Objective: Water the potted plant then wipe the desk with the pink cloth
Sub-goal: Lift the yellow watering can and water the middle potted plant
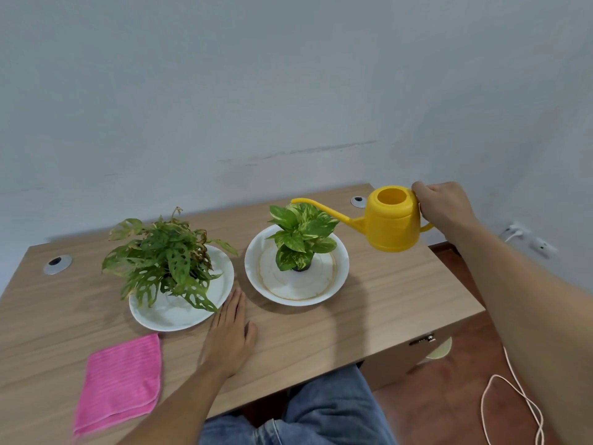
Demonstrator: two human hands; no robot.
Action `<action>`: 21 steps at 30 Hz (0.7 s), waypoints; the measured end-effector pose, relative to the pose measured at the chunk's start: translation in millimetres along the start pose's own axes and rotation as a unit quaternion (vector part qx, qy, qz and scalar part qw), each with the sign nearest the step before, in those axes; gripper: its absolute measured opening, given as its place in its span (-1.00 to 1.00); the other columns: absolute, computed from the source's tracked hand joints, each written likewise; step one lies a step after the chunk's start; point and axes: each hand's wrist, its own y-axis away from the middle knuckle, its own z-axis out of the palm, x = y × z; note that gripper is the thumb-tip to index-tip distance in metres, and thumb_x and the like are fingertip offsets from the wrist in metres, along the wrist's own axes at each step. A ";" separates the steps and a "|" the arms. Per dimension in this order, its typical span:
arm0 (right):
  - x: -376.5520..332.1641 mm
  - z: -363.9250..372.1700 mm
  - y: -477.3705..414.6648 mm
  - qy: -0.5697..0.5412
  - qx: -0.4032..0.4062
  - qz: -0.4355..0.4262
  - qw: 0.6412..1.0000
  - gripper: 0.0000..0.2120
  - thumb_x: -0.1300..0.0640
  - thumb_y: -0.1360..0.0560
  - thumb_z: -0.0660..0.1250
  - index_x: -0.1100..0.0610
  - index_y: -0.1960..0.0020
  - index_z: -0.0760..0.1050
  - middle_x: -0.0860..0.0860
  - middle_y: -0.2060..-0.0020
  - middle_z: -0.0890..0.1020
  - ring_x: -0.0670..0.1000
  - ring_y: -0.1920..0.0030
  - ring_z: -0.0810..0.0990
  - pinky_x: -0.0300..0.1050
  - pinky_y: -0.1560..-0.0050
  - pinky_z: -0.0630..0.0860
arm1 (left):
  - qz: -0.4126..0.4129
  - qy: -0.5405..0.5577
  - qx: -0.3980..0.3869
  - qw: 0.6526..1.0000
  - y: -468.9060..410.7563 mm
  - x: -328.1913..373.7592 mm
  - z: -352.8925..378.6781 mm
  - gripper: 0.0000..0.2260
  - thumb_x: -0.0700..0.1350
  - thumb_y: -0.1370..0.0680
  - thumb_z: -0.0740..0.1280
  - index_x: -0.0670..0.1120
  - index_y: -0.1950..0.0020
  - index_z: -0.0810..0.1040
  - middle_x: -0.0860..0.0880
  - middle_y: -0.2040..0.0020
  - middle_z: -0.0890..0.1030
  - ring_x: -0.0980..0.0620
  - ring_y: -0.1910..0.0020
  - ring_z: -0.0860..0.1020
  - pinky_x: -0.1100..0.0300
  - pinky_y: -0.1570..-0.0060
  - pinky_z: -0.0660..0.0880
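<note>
My right hand (pixel 444 208) grips the handle of a yellow watering can (pixel 393 220), held in the air above the desk's right side. Its long spout reaches left, with the tip above the leaves of a small variegated potted plant (pixel 301 234) that stands in a white dish (pixel 337 281). My left hand (pixel 229 335) lies flat on the wooden desk (pixel 369 316), fingers together, between the two dishes. A folded pink cloth (pixel 120 382) lies near the desk's front left edge.
A second, larger plant with holed leaves (pixel 167 258) stands in a white plate (pixel 167 316) at the left. Two round cable grommets (pixel 57 264) sit in the desk's back corners. A white cable (pixel 513 396) trails on the floor at the right. My knees are under the front edge.
</note>
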 end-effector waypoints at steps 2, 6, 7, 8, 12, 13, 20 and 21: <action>4.5 -1.6 3.4 -0.002 -0.004 0.001 1.000 -0.56 0.00 -0.60 0.27 0.19 0.37 0.29 0.21 0.35 0.43 0.13 0.27 0.37 0.08 0.20 0.32 | 0.001 0.001 -0.004 1.000 0.3 0.7 -0.8 -0.28 0.20 -0.71 -0.11 -0.12 -0.82 -0.10 -0.03 -0.82 -0.18 0.07 -0.80 -0.18 0.05 -0.75 -0.19; 12.9 -7.3 9.3 -0.010 -0.004 0.006 1.000 -0.58 0.03 -0.60 0.29 0.20 0.35 0.31 0.22 0.34 0.42 0.15 0.26 0.36 0.11 0.18 0.32 | 0.002 0.000 -0.002 1.000 0.6 0.1 -0.5 -0.28 0.19 -0.71 -0.10 -0.12 -0.82 -0.08 -0.05 -0.83 -0.16 0.07 -0.80 -0.18 0.03 -0.77 -0.16; 15.0 -9.1 10.9 -0.010 -0.005 0.008 1.000 -0.58 0.04 -0.60 0.29 0.20 0.36 0.30 0.22 0.34 0.41 0.15 0.26 0.35 0.10 0.19 0.31 | 0.002 0.001 -0.001 1.000 0.8 0.0 -0.3 -0.28 0.19 -0.72 -0.09 -0.12 -0.82 -0.08 -0.05 -0.83 -0.16 0.07 -0.80 -0.17 0.02 -0.77 -0.15; 16.8 -11.2 12.7 -0.008 -0.004 0.009 1.000 -0.58 0.04 -0.60 0.29 0.19 0.36 0.29 0.21 0.35 0.41 0.14 0.26 0.34 0.10 0.19 0.30 | 0.003 0.002 0.000 1.000 1.0 -0.3 -0.1 -0.28 0.19 -0.72 -0.09 -0.12 -0.82 -0.08 -0.05 -0.83 -0.15 0.07 -0.80 -0.17 0.02 -0.77 -0.14; 24.5 -19.0 18.9 -0.006 0.006 0.015 1.000 -0.59 0.06 -0.60 0.30 0.18 0.35 0.31 0.20 0.35 0.38 0.14 0.27 0.32 0.11 0.17 0.31 | 0.006 -0.002 0.003 1.000 0.5 -0.9 1.0 -0.28 0.19 -0.72 -0.09 -0.13 -0.82 -0.04 -0.06 -0.83 -0.12 0.05 -0.80 -0.14 0.00 -0.77 -0.11; 26.2 -20.8 19.7 -0.004 0.006 0.016 1.000 -0.59 0.06 -0.61 0.30 0.18 0.35 0.32 0.20 0.35 0.38 0.15 0.27 0.32 0.11 0.17 0.31 | 0.007 -0.003 0.004 1.000 0.1 -1.5 1.9 -0.28 0.19 -0.72 -0.09 -0.14 -0.82 -0.03 -0.06 -0.83 -0.11 0.05 -0.81 -0.14 0.00 -0.77 -0.10; 37.3 -34.9 22.5 -0.001 0.025 0.033 0.999 -0.63 0.03 -0.59 0.31 0.22 0.30 0.41 0.22 0.34 0.40 0.14 0.27 0.33 0.06 0.20 0.31 | 0.008 -0.008 0.007 1.000 -0.8 -3.6 4.3 -0.30 0.18 -0.73 -0.08 -0.14 -0.82 -0.04 -0.05 -0.83 -0.12 0.07 -0.80 -0.17 0.05 -0.76 -0.18; 38.9 -36.5 21.6 0.002 0.031 0.035 0.999 -0.62 0.03 -0.59 0.32 0.22 0.31 0.41 0.21 0.34 0.40 0.14 0.28 0.33 0.06 0.19 0.31 | 0.007 -0.007 0.006 1.000 -1.1 -3.3 4.3 -0.29 0.18 -0.73 -0.08 -0.13 -0.82 -0.05 -0.05 -0.83 -0.12 0.07 -0.80 -0.17 0.05 -0.75 -0.18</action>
